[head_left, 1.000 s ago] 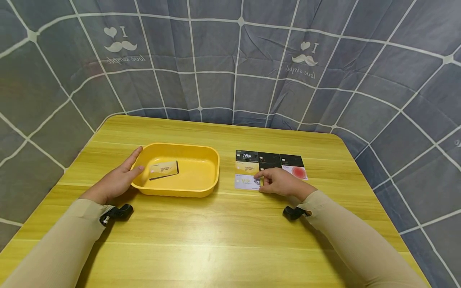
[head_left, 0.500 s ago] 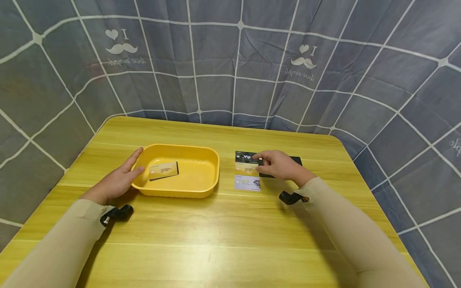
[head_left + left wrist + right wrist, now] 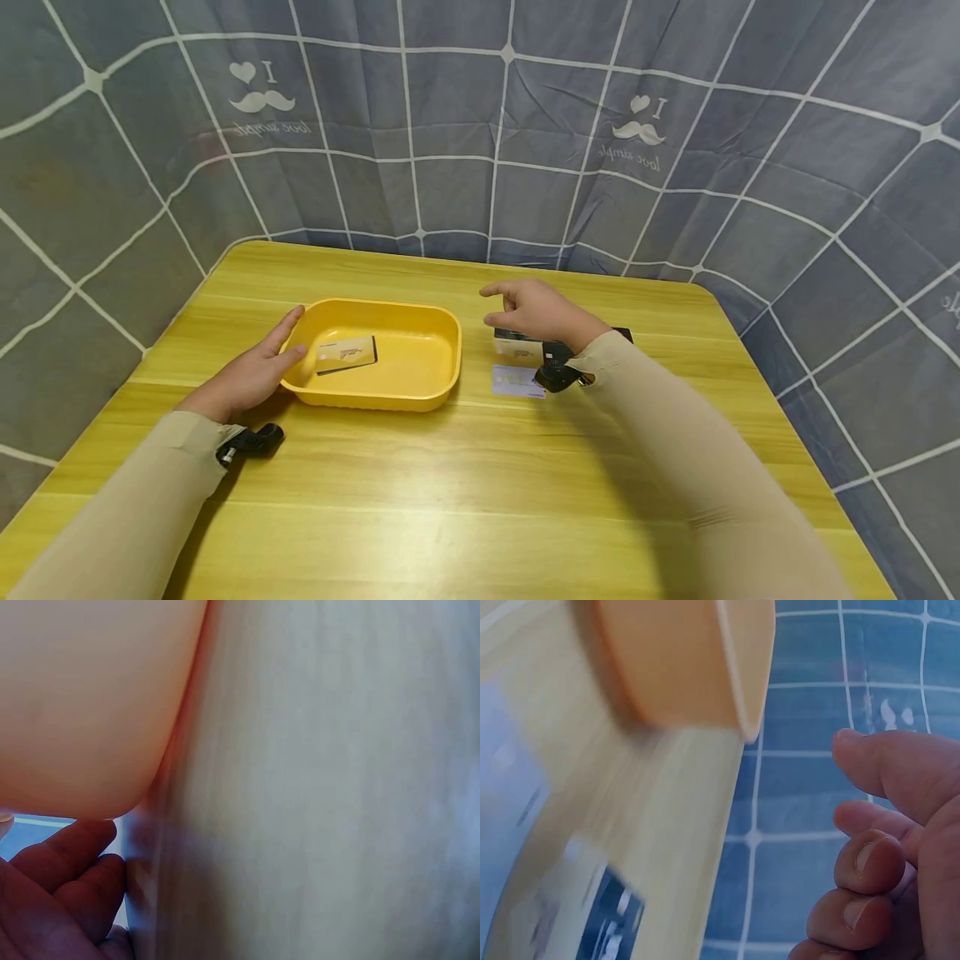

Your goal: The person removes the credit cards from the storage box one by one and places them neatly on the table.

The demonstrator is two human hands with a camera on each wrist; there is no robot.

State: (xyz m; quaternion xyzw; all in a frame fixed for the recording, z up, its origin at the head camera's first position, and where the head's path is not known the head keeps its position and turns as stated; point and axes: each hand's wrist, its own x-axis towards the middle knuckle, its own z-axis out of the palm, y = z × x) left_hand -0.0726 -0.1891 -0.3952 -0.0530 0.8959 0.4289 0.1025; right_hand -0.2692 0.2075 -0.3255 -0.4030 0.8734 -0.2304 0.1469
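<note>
My left hand (image 3: 258, 367) rests against the left end of a yellow plastic tray (image 3: 375, 400), thumb over the rim and fingers along the outer wall. Inside lies a gold card (image 3: 345, 354), with a dark card's edge showing beneath. My right hand (image 3: 540, 308) hovers above the far-left part of the laid-out cards. Its thumb and index finger stand apart with nothing between them in the right wrist view. Below it lie a gold card (image 3: 516, 350), a pale lilac VIP card (image 3: 517, 382) and a black card (image 3: 611, 922). My right hand and forearm hide several others.
A wood-grain table (image 3: 420, 500) carries everything. Beyond its far edge hangs a grey-blue checked curtain (image 3: 450, 125). A black wrist camera (image 3: 555, 379) sits under my right wrist, low over the cards.
My right hand has moved from the lilac card up past the middle cards to the far-left end, its thumb and index finger now apart. The left hand and tray stay put.
</note>
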